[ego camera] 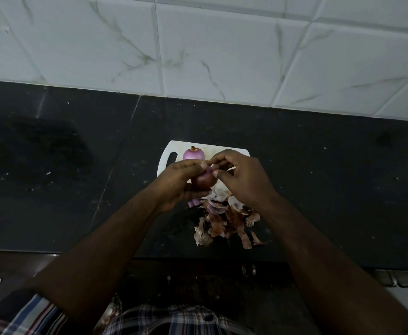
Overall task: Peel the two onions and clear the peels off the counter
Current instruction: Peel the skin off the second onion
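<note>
Near the middle of the frame, the left hand [176, 182] curls round an onion [204, 180], holding it just above the lower edge of a white board [171, 147]. This onion is dark red-brown below with a paler purple patch at its top, where the fingers meet; its axis cannot be told, since both ends are hidden. The right hand [241, 177] pinches at that top patch with thumb and fingertips, on a bit of skin. A second onion [193, 154], peeled and purple, sits on the board just above the hands, its brown stub end pointing toward the top of the frame, axis roughly vertical in the picture. A heap of peels [224, 221] lies on the dark tabletop [77, 189] below the hands, lower centre. No writing can be read.
</note>
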Motion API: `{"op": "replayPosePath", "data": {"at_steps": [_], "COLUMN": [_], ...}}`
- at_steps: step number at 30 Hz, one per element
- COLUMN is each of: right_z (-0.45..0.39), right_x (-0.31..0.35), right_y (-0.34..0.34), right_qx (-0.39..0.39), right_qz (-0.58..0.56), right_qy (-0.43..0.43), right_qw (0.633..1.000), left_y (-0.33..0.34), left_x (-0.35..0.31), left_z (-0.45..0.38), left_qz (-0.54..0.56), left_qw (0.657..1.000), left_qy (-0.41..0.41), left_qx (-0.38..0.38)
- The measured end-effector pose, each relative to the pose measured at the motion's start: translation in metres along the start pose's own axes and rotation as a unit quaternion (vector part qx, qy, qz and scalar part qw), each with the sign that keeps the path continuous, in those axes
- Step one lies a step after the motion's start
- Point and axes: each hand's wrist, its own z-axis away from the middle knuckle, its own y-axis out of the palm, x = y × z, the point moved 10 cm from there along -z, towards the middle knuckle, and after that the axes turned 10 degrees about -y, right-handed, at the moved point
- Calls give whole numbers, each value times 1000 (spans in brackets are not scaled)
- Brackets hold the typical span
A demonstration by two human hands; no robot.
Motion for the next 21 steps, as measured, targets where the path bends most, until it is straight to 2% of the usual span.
{"op": "replayPosePath", "data": {"at_steps": [5, 10, 14, 19, 21], "right_z": [4, 20, 27, 22, 15], "right_x": [4, -9, -23, -19, -15], "right_y": [12, 19, 9, -5, -4], "right_qx": [38, 94, 71, -15, -5], "right_qz": [23, 7, 35, -49, -54], "right_qy": [-19, 19, 33, 46, 48], "right_qw": [999, 995, 996, 998, 997], "left_y": [-5, -12, -10, -6, -2], "left_x": [-4, -5, -1, 0, 0], "left_z": [1, 0, 0, 1, 2], "left_qz": [28, 61, 63, 60, 57], "left_qw": [999, 997, 997, 998, 998], "left_qy": [9, 1, -13, -15, -14], "left_qx": [-26, -40, -35, -16, -2]}}
